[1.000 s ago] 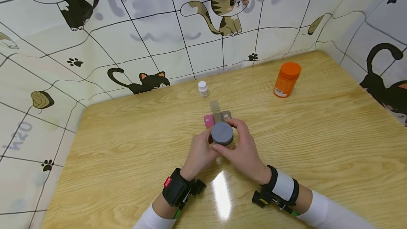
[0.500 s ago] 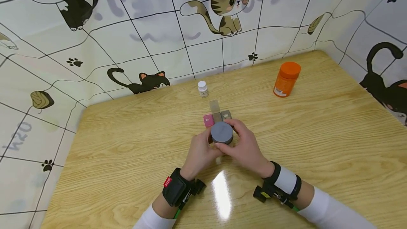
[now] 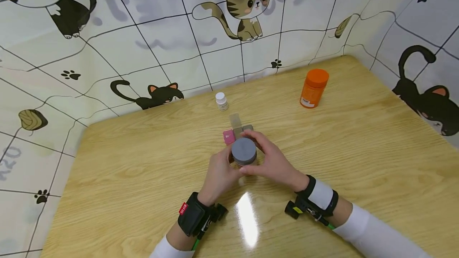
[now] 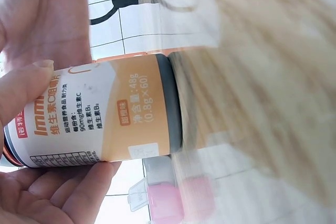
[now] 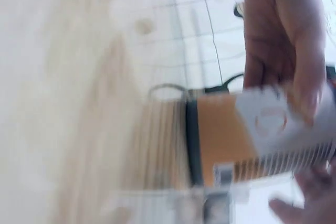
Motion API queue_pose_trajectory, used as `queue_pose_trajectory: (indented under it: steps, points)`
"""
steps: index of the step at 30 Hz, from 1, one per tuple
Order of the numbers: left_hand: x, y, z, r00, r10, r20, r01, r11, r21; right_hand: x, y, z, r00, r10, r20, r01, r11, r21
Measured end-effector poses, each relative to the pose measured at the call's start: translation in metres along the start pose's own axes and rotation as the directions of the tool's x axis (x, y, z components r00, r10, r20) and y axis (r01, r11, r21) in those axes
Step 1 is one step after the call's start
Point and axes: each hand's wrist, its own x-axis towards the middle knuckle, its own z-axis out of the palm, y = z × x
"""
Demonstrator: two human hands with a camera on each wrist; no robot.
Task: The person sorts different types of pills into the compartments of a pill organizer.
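Between my hands stands a vitamin C bottle (image 4: 126,103), upright on the table, with an orange and white label and a grey lid (image 3: 244,150). My left hand (image 3: 219,170) grips its left side. From the right, my right hand (image 3: 272,162) holds it near the top, thumb in front just below the lid. Just behind the bottle lies a small pill organizer (image 3: 228,136) with pink and grey compartments; one clear flap (image 3: 235,120) stands open. The bottle and my right fingers hide part of it. The right wrist view is blurred.
A small white pill bottle (image 3: 222,102) stands near the table's back edge. An orange jar (image 3: 314,88) with an orange lid is at the back right. Cat-printed sheeting (image 3: 154,59) borders the wooden table (image 3: 143,186) behind and at the sides.
The head view has shifted, so the scene sits slightly further left. My right hand has turned a little around the top of the bottle. My left hand keeps its grip.
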Motion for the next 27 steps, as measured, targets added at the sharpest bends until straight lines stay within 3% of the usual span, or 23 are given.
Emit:
queue_pose_trajectory:
  steps: [5, 9, 15, 21, 27]
  points:
    - [-0.001, -0.001, 0.0, 1.0, 0.007, -0.014, -0.007, 1.0, 0.025, -0.004, -0.012, 0.015, 0.979, 0.037, -0.199, -0.069, 0.985, -0.157]
    - [-0.001, -0.001, 0.0, 1.0, 0.012, -0.008, -0.012, 1.0, 0.021, -0.003, -0.014, 0.018, 0.969, 0.028, -0.246, -0.08, 0.976, -0.201]
    - [-0.001, -0.001, 0.0, 1.0, 0.006, -0.004, -0.006, 1.0, -0.006, 0.0, -0.008, 0.009, 0.989, -0.022, -0.147, 0.001, 0.99, -0.139]
    - [-0.001, -0.002, 0.0, 1.0, 0.004, -0.005, -0.004, 1.0, 0.009, 0.004, -0.001, 0.002, 1.0, 0.001, -0.031, -0.002, 1.0, -0.006]
    - [0.0, -0.002, 0.0, 1.0, -0.006, -0.013, 0.006, 0.999, 0.041, 0.002, -0.004, 0.005, 1.0, -0.017, -0.025, 0.017, 1.0, -0.015]
